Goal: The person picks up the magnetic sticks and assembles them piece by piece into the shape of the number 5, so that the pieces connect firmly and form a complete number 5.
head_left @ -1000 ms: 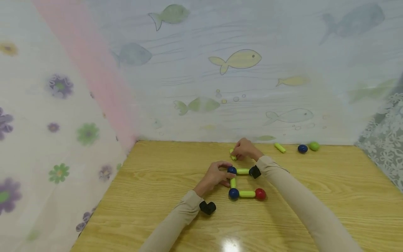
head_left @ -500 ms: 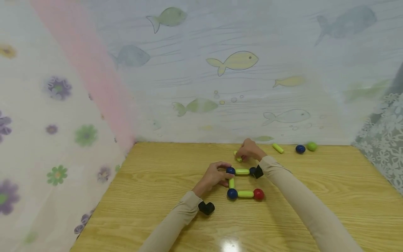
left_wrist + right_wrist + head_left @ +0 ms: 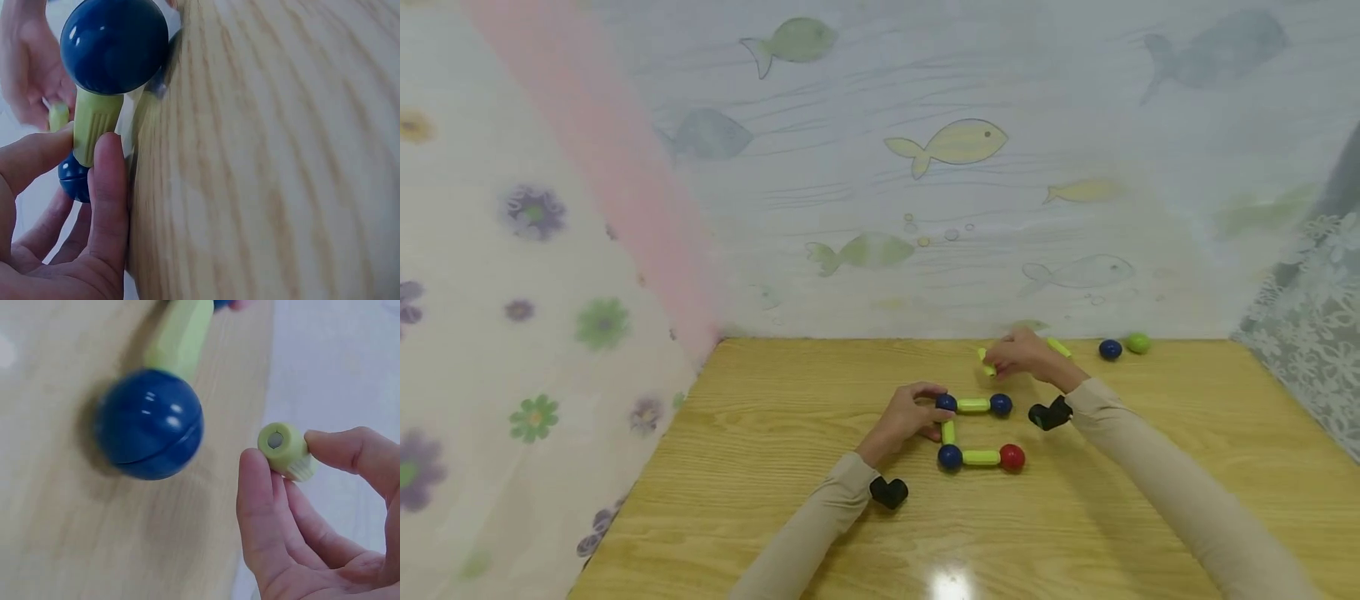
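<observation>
A three-sided frame of magnetic balls and rods lies on the table. Its far side joins a blue ball [image 3: 946, 402] to another blue ball [image 3: 1001, 405] by a yellow-green rod [image 3: 973, 405]. On the near side are a third blue ball [image 3: 950, 457] and a red ball [image 3: 1012, 457]. My left hand [image 3: 906, 419] grips the frame at its far left corner, thumb and finger pinching the left-side rod [image 3: 97, 122]. Beyond the far side, my right hand [image 3: 1022, 354] holds up a loose yellow-green magnetic rod [image 3: 287, 450] between thumb and fingers, its round metal end showing.
Along the back edge of the wooden table [image 3: 790, 400] lie another yellow-green rod [image 3: 1059, 347], partly behind my right hand, a loose blue ball [image 3: 1110, 349] and a green ball [image 3: 1138, 342]. A fish-patterned cloth [image 3: 850, 308] hangs right behind the table.
My right hand has moved right with the loose rod, uncovering the frame's far right blue ball. The left hand keeps its hold on the frame.
</observation>
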The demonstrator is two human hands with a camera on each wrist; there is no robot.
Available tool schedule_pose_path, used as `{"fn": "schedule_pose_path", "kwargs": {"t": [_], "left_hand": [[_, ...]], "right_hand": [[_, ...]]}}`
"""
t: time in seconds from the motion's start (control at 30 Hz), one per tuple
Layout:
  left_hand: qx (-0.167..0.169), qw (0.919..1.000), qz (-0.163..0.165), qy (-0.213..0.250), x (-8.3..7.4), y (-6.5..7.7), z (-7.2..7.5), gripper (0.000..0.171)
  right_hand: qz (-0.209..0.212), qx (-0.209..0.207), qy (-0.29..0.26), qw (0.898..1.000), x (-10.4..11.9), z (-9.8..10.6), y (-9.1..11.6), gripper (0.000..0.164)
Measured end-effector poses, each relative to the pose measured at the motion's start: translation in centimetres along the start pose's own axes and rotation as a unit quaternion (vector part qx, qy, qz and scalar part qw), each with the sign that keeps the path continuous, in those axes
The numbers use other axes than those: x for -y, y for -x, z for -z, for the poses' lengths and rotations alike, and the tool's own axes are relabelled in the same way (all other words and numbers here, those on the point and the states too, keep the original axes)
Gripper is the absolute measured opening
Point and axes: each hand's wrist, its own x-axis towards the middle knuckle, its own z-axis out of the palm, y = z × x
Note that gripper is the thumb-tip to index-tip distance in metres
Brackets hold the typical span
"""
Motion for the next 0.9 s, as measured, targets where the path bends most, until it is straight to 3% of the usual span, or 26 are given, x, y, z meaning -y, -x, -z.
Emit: {"fn": "schedule_pose_path", "kwargs": {"t": [0.5,0.9], "left_hand": [[0.008,0.9999,-0.004,-0.014,0.3,-0.2,0.3,0.046],[-0.002,0.9999,-0.005,-0.013,0.6,-0.2,0.1,0.046]], "right_hand": [[-0.025,0.029,-0.071,0.997,-2.1,0.5,8.8,0.047],[-0.074,0.059,-0.176,0.98,-5.5,-2.4,14.6,0.029]]}}
